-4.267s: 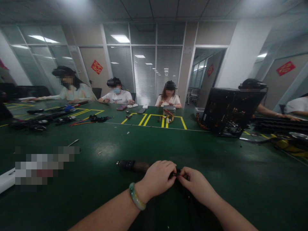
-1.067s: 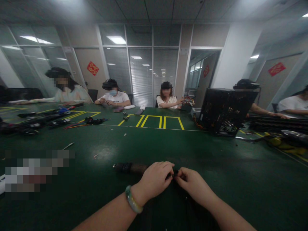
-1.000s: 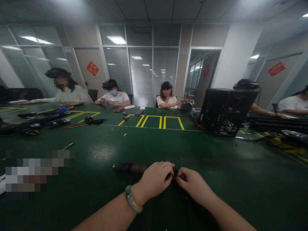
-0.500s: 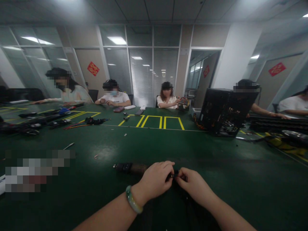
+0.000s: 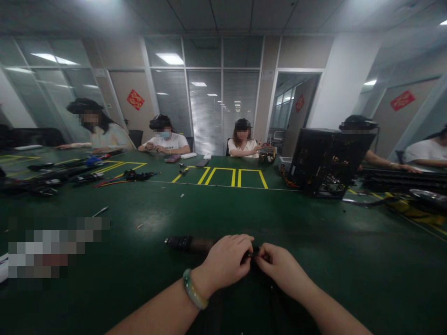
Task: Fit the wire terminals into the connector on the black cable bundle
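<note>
A dark, cylindrical electric screwdriver (image 5: 195, 245) lies on the green table with its metal tip pointing left. My left hand (image 5: 226, 260), with a green bangle at the wrist, is wrapped over its right end. Close beside it, my right hand (image 5: 277, 265) pinches a small dark plug-like part (image 5: 256, 251) at that same end. The two sets of fingertips nearly touch, and they hide most of the joint between the parts. A dark cord seems to run down from below my right hand, but it is hard to make out against the table.
A black computer case (image 5: 330, 163) stands at the right, near coiled yellow and black gear (image 5: 415, 207). Dark cables (image 5: 132, 175) and tools lie at the left. A thin metal rod (image 5: 100, 211) is nearer to me. Several people sit around the table.
My hands and the screwdriver have hardly moved. Across the table, a person has turned a boxy part with wires slightly in their hands.
</note>
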`<act>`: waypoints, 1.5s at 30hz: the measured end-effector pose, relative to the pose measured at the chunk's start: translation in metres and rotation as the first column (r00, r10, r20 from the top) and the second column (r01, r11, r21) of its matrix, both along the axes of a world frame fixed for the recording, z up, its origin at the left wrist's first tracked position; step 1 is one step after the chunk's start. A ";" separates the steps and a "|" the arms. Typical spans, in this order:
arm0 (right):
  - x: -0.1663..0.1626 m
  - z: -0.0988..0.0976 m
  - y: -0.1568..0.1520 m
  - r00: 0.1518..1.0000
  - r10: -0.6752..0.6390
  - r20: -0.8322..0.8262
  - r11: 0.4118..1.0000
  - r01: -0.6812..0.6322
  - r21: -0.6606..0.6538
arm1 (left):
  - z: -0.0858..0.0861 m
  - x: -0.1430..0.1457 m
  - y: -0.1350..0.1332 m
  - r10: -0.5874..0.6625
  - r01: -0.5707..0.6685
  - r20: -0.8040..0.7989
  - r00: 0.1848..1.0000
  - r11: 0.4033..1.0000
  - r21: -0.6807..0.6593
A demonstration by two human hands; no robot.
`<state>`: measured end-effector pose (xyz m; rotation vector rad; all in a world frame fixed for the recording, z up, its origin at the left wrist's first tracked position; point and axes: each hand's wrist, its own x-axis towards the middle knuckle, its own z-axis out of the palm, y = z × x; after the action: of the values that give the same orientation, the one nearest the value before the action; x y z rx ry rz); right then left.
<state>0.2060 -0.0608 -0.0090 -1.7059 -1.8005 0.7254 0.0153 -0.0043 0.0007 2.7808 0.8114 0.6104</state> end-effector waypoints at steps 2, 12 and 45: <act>0.000 -0.002 0.001 1.000 0.004 0.000 1.000 -0.004 0.001 | 0.000 0.000 0.000 0.004 -0.004 -0.013 1.000 1.000 0.008; 0.000 0.001 -0.001 0.999 0.015 -0.035 0.999 -0.016 -0.034 | -0.001 0.000 0.001 -0.010 0.010 0.004 1.000 1.000 0.000; 0.001 0.001 0.000 0.997 -0.008 -0.080 1.000 0.006 -0.028 | 0.001 0.000 0.001 -0.010 0.010 0.018 1.000 1.000 -0.014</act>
<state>0.2066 -0.0608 -0.0085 -1.6763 -1.7369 0.8083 0.0156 -0.0036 0.0014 2.7608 0.7945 0.6248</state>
